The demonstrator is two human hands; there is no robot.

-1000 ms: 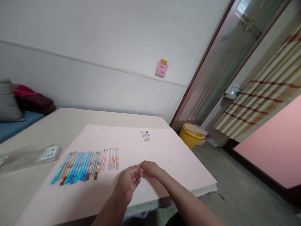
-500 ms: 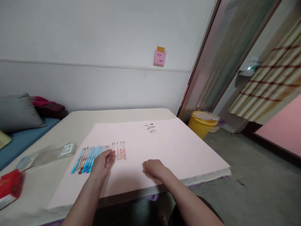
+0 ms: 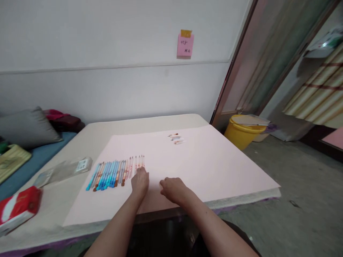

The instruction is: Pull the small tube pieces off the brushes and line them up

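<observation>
A row of pens (image 3: 107,175) lies side by side on the pink sheet (image 3: 203,167), blue and brown ones at the left, pale clear-barrelled ones at the right. My left hand (image 3: 140,180) rests at the right end of the row, fingers curled over the lower ends of the last pale pens (image 3: 136,161) and hiding them. Whether it grips one is hidden. To its right, my right hand (image 3: 173,189) is closed in a loose fist just above the sheet, with nothing seen in it. A small group of pens (image 3: 176,139) lies apart farther back.
Left of the sheet are a clear plastic pouch (image 3: 64,170) and a red-and-white packet (image 3: 20,207). A yellow bin (image 3: 241,134) stands beyond the table's right edge. A pink note (image 3: 185,44) is taped to the wall behind, and a grey cushion (image 3: 29,126) sits far left.
My left hand has moved right along the row, uncovering the blue and brown pens and covering the lower ends of the rightmost pale ones. The right hand stays closed in nearly the same place.
</observation>
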